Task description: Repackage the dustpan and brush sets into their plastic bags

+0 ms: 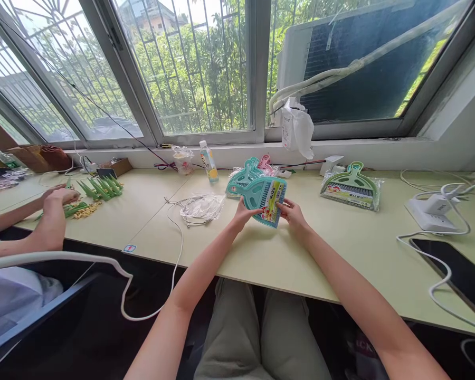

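Both my hands hold a teal mini dustpan tilted above the desk, with a blue-bristled brush and a printed label on it. My left hand grips its lower left edge, thumb across the front. On the right edge, beside the label, are the closed fingers of my right hand. Just behind stand more teal dustpans and a pink one, partly hidden. To the right lies a green dustpan set in clear plastic wrapping.
Left of my hands lie a bagged coil of cable and a drink bottle. A power strip and phone are at the right. At far left, another person's hands work among green pieces. A white cable hangs across the desk edge.
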